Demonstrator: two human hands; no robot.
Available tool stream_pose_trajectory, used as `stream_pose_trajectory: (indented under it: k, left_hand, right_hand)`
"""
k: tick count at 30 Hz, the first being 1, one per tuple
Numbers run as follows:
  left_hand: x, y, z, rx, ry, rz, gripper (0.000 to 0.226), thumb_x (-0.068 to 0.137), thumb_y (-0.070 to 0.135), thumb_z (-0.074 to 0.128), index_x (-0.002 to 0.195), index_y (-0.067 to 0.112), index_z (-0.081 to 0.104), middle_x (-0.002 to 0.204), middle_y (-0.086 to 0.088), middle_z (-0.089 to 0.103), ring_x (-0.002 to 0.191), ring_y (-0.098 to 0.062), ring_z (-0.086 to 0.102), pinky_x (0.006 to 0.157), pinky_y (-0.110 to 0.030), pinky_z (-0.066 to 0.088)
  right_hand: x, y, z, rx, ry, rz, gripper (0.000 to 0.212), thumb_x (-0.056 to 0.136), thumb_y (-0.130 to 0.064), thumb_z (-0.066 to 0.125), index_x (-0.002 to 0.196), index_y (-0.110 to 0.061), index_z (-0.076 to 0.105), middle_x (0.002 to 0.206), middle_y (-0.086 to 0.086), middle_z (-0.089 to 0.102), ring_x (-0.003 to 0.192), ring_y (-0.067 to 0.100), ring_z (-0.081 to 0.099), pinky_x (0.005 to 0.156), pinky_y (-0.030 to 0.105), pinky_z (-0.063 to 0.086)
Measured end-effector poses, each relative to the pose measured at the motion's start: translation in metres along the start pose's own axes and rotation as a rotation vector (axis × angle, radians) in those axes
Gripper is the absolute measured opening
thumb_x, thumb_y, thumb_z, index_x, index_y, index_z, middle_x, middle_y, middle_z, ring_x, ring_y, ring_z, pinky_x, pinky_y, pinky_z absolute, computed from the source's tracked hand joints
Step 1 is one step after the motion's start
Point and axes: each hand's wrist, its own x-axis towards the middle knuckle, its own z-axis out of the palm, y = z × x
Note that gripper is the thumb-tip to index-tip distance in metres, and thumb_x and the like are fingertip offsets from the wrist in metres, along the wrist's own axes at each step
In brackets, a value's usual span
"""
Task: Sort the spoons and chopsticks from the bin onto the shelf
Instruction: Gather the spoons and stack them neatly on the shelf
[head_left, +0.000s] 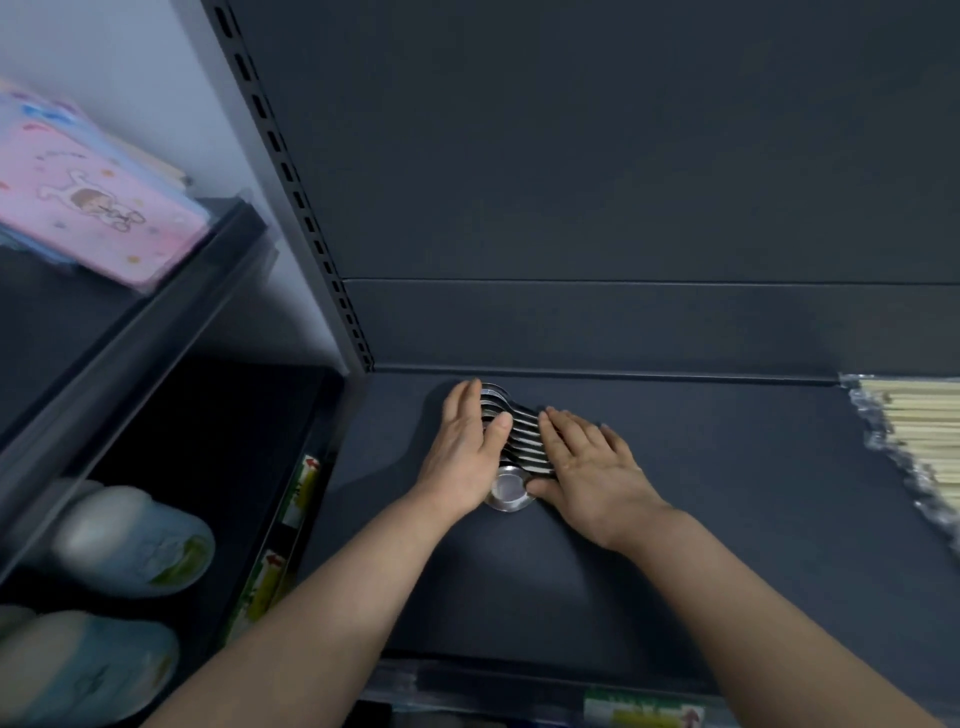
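Several steel spoons (508, 487) lie overlapped in a row on the dark shelf (727, 493), bowls to the left. My left hand (465, 452) lies flat against the left side of the row, fingers straight over the bowls. My right hand (592, 467) presses flat on the handles from the right, thumb by the nearest bowl. Pale chopsticks (914, 441) in clear wrapping lie at the shelf's right edge. The bin is out of view.
A slotted upright (306, 223) bounds the shelf on the left. Beyond it, the neighbouring rack holds a pink printed pack (88, 202) above and pale blue slippers (135, 540) below. Price labels (644, 712) run along the shelf's front edge.
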Motion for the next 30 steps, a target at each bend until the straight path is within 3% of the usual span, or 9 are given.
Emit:
stream_pose_trajectory:
  k: [3,7,11,15,19,21,24,27,30]
  left_hand:
    - [-0.005,0.021,0.019,-0.017,-0.098,0.027,0.078,0.098,0.042,0.048,0.154,0.010,0.005,0.161,-0.003,0.001,0.147,-0.015,0.015,0.113,-0.020,0.012]
    - [-0.007,0.040,0.036,0.080,-0.279,0.092,0.119,0.072,0.045,0.080,0.155,0.013,0.000,0.155,0.003,0.004,0.143,-0.011,0.018,0.114,-0.020,0.017]
    - [-0.004,0.044,0.040,0.204,-0.195,0.134,0.090,0.074,0.027,0.081,0.148,0.019,0.030,0.141,0.002,0.032,0.130,-0.018,0.042,0.107,-0.034,0.040]
    - [-0.009,0.051,0.048,0.219,-0.164,0.120,0.075,0.077,0.033,0.077,0.139,0.021,0.037,0.133,0.004,0.047,0.124,-0.017,0.042,0.103,-0.033,0.040]
    - [-0.016,0.052,0.058,0.242,-0.093,0.117,0.058,0.089,0.027,0.064,0.139,0.018,0.037,0.136,0.000,0.046,0.127,-0.021,0.039,0.105,-0.030,0.035]
    - [-0.022,0.052,0.063,0.300,-0.102,0.138,0.067,0.091,0.027,0.061,0.147,0.014,0.027,0.144,-0.003,0.037,0.133,-0.023,0.031,0.110,-0.030,0.028]
    - [-0.028,0.054,0.067,0.318,-0.093,0.133,0.072,0.090,0.030,0.063,0.149,0.014,0.024,0.147,-0.003,0.035,0.135,-0.022,0.029,0.110,-0.030,0.028]
    - [-0.032,0.052,0.065,0.263,0.030,0.129,0.047,0.088,0.029,0.066,0.130,0.019,0.047,0.127,0.001,0.052,0.120,-0.019,0.044,0.097,-0.028,0.039]
    - [-0.041,0.048,0.063,0.287,0.088,0.165,0.036,0.088,0.032,0.066,0.120,0.021,0.053,0.116,0.006,0.058,0.110,-0.015,0.048,0.089,-0.028,0.043]
  right_hand:
    - [-0.013,0.024,-0.005,0.006,0.060,0.078,0.077,0.096,-0.056,0.036,0.154,-0.018,0.003,0.155,-0.001,0.014,0.141,0.020,0.014,0.117,0.040,0.011]
    - [-0.025,0.052,-0.009,0.033,0.134,0.183,0.066,0.096,-0.047,0.042,0.152,-0.020,0.019,0.141,0.002,0.031,0.128,0.023,0.028,0.106,0.038,0.027]
    - [-0.033,0.065,-0.006,0.066,0.221,0.227,0.050,0.096,-0.041,0.046,0.142,-0.025,0.037,0.130,0.002,0.039,0.121,0.024,0.035,0.098,0.036,0.032]
    - [-0.036,0.064,-0.001,0.071,0.252,0.196,0.047,0.097,-0.040,0.043,0.142,-0.026,0.035,0.130,0.000,0.041,0.120,0.022,0.037,0.097,0.036,0.032]
    - [-0.047,0.064,0.003,0.070,0.185,0.146,0.060,0.097,-0.054,0.028,0.148,-0.023,0.021,0.145,-0.004,0.035,0.132,0.018,0.029,0.107,0.036,0.023]
    - [-0.054,0.061,0.008,0.022,0.134,0.130,0.077,0.093,-0.063,0.014,0.152,-0.016,0.003,0.155,-0.002,0.017,0.144,0.016,0.013,0.116,0.039,0.010]
    - [-0.055,0.058,0.010,0.020,0.072,0.113,0.075,0.097,-0.058,0.018,0.152,-0.015,-0.010,0.157,0.001,0.007,0.146,0.017,0.001,0.119,0.046,0.001]
    - [-0.053,0.062,0.001,0.047,0.159,0.065,0.058,0.101,-0.045,0.031,0.150,-0.021,0.014,0.147,-0.002,0.031,0.135,0.018,0.026,0.111,0.039,0.022]
    - [-0.057,0.065,-0.001,0.092,0.257,0.058,0.047,0.097,-0.041,0.044,0.142,-0.028,0.035,0.133,-0.006,0.046,0.121,0.018,0.040,0.099,0.034,0.032]
